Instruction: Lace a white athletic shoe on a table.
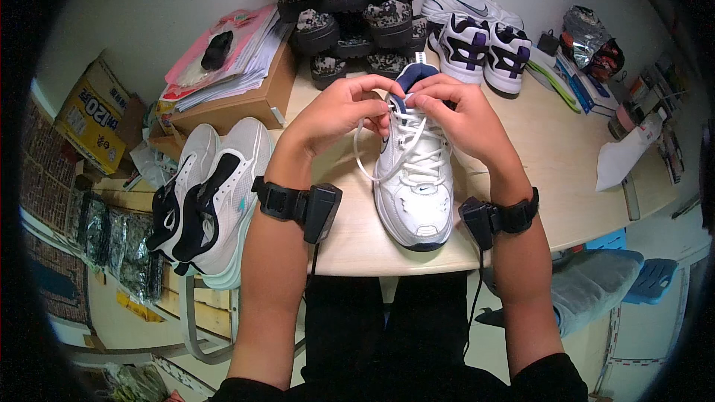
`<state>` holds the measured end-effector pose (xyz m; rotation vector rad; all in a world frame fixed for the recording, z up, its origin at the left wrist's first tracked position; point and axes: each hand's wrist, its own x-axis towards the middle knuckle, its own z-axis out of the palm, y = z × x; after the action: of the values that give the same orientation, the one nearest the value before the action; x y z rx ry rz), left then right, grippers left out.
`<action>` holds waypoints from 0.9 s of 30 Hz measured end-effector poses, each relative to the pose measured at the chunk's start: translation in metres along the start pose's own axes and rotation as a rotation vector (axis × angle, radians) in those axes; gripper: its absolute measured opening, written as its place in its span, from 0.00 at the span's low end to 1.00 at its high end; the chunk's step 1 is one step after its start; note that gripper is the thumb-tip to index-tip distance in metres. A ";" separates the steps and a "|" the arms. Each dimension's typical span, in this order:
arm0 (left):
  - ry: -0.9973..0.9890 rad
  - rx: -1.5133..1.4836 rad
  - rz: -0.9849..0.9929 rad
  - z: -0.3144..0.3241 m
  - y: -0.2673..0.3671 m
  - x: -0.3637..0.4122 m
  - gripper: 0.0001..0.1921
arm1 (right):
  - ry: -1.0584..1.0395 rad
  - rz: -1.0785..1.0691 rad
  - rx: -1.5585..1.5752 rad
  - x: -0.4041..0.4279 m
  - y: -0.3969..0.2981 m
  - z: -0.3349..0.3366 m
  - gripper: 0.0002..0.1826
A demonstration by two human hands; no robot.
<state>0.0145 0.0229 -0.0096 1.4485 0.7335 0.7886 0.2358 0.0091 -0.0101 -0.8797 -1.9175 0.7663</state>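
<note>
A white Nike sneaker (416,212) stands before me on the table, toe toward me, with scuffs on its toe and a navy lining (416,73). Its white shoelace (423,170) crosses the tongue in several rows, and a loose loop hangs out on the left side. My left hand (363,103) pinches the lace at the upper left eyelets, thumb against index finger. On the other side of the opening, my right hand (452,103) grips the top of the tongue, its thumb and fingertips close to my left fingers. My fingers partly hide the top eyelets.
Pale running shoes (226,195) sit at the left edge. Behind are a carton (246,100) under papers, stacked camouflage shoes (388,22) and white-purple sneakers (463,50). A bottle (651,125) and white paper (617,162) lie right. Cables hang from both wrist straps.
</note>
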 end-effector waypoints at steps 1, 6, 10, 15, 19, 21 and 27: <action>0.004 0.009 0.002 0.001 0.000 0.000 0.13 | 0.001 -0.002 -0.013 0.000 0.000 0.000 0.12; -0.005 0.000 0.008 -0.001 -0.002 0.001 0.13 | -0.002 -0.001 -0.021 0.000 0.001 -0.001 0.12; -0.007 0.005 0.010 -0.001 -0.002 0.002 0.13 | -0.010 0.003 -0.013 0.000 -0.001 -0.001 0.12; -0.007 0.013 0.005 -0.002 -0.003 0.002 0.13 | -0.003 -0.006 -0.006 0.000 0.002 0.000 0.12; -0.010 -0.007 0.009 -0.002 -0.004 0.002 0.13 | 0.005 -0.022 -0.011 0.000 0.005 0.000 0.12; -0.004 0.006 0.008 -0.002 -0.003 0.002 0.13 | 0.001 -0.020 -0.022 0.001 0.003 -0.001 0.11; 0.004 0.023 0.013 -0.001 -0.003 0.002 0.13 | 0.009 0.013 -0.052 0.000 0.003 0.003 0.10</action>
<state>0.0151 0.0250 -0.0125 1.4735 0.7390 0.7952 0.2343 0.0102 -0.0134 -0.9271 -1.9328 0.7219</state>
